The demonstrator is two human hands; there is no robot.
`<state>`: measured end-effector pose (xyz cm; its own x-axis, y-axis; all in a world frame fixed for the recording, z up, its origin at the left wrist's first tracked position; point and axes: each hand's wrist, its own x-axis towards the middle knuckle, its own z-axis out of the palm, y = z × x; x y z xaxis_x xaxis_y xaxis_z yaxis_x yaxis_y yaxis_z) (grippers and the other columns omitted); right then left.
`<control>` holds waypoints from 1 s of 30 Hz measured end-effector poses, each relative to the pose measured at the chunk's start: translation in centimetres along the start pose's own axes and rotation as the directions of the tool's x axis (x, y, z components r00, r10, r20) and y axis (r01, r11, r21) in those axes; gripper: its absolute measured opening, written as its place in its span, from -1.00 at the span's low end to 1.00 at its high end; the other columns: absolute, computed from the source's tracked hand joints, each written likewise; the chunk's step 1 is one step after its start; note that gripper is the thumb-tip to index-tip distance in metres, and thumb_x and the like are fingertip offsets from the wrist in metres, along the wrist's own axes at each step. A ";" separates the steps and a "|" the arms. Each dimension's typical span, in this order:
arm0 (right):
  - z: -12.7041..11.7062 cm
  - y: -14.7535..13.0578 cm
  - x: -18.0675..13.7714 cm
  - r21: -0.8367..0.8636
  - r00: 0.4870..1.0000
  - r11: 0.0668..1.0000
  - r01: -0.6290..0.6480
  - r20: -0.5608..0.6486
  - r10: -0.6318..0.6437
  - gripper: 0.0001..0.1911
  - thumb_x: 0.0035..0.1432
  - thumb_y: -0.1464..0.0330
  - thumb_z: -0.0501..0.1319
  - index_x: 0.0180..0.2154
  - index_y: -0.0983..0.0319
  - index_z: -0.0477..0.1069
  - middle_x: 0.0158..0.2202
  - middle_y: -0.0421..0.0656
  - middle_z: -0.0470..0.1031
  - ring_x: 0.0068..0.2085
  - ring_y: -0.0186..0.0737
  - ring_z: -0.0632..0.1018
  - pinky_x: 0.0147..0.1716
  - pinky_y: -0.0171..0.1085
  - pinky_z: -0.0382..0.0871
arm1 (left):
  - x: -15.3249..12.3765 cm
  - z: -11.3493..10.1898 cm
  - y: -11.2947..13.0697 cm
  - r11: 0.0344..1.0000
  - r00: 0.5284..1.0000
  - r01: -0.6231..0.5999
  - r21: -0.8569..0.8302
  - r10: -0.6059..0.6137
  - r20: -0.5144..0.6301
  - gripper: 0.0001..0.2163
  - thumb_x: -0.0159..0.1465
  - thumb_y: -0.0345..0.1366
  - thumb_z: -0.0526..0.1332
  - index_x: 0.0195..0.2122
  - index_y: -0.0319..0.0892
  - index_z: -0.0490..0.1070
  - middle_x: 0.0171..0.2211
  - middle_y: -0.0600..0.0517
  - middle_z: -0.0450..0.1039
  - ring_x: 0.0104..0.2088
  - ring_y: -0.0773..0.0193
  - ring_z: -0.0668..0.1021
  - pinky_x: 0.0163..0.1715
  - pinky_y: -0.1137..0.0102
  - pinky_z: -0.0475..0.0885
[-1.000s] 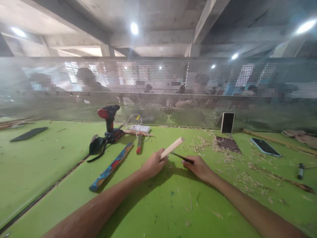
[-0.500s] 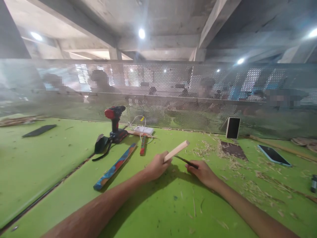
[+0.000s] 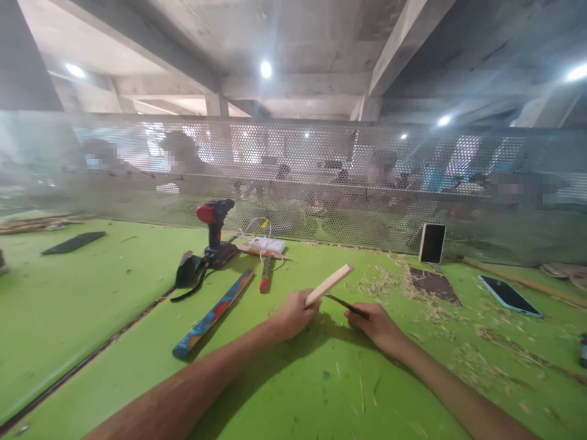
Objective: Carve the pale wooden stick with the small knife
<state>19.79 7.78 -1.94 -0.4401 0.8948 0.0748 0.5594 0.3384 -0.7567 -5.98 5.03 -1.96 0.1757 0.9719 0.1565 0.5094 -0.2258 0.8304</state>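
Note:
My left hand [image 3: 296, 315] is closed round the lower end of a pale wooden stick [image 3: 329, 285], which slants up to the right above the green table. In my right hand [image 3: 376, 327] is the dark handle of a thin knife [image 3: 342, 301]. Its narrow blade points left toward the stick, close to my left fingers; whether the two touch I cannot tell. Left of my left hand lies a flat strip painted blue, red and brown [image 3: 215, 311]. A shorter red and green painted piece [image 3: 265, 273] rests farther back.
A cordless drill [image 3: 215, 232] stands at back left beside a white power strip [image 3: 267, 244]. Wood shavings [image 3: 380, 283] litter the right side, around brown sandpaper-like sheet [image 3: 433, 285]. One phone [image 3: 432, 243] stands upright, another phone [image 3: 509, 295] lies flat. A perforated screen [image 3: 302, 183] closes the back, people behind it.
The whole view has shifted slightly, so things sit a little lower in the picture. Both hands keep their grips, with the stick and knife in nearly the same positions.

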 end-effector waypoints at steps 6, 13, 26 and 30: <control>-0.1 -0.3 -0.2 -0.015 0.999 1.000 -0.011 -0.031 0.010 -0.35 0.22 -0.30 0.18 -0.48 0.13 0.42 -0.53 -0.16 0.36 -0.46 -0.13 0.31 -0.42 -0.14 0.11 | -0.1 0.1 -0.1 0.995 0.992 -0.088 0.056 0.092 -0.085 -0.79 0.34 -0.34 0.24 -0.43 -0.09 0.27 -0.48 0.07 0.36 -0.46 0.25 0.36 -0.42 0.32 0.18; 0.3 0.1 0.1 0.043 0.996 0.999 -0.018 -0.084 0.022 -0.42 0.18 -0.24 0.24 -0.47 0.13 0.46 -0.52 -0.11 0.42 -0.44 -0.07 0.36 -0.39 -0.10 0.15 | -0.1 0.5 -0.5 0.994 0.988 -0.066 0.088 0.078 -0.135 -0.82 0.29 -0.32 0.28 -0.42 -0.08 0.30 -0.50 0.07 0.39 -0.49 0.25 0.39 -0.47 0.35 0.14; 0.8 0.9 0.0 0.102 0.995 0.993 -0.061 -0.075 0.068 -0.32 0.19 -0.32 0.22 -0.39 0.18 0.47 -0.55 -0.27 0.26 -0.47 -0.24 0.25 -0.40 -0.21 0.05 | 0.2 0.7 -0.8 0.999 0.970 0.050 0.010 -0.046 -0.238 -0.84 0.27 -0.44 0.26 -0.46 -0.15 0.36 -0.55 0.10 0.35 -0.53 0.32 0.37 -0.50 0.39 0.09; 0.7 1.6 0.4 0.152 0.996 0.985 -0.082 -0.031 0.087 -0.31 0.18 -0.34 0.23 -0.40 0.16 0.42 -0.57 -0.28 0.24 -0.51 -0.27 0.20 -0.45 -0.21 0.01 | -0.4 0.8 -0.3 1.000 0.993 0.030 -0.005 -0.030 -0.117 -0.91 0.29 -0.45 0.23 -0.37 -0.20 0.44 -0.50 0.08 0.42 -0.51 0.32 0.40 -0.51 0.40 0.13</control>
<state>19.99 8.48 -3.61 -0.3675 0.9296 0.0284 0.4804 0.2159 -0.8501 -5.50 4.62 -2.70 0.0604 0.9794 0.1928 0.5100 -0.1964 0.8375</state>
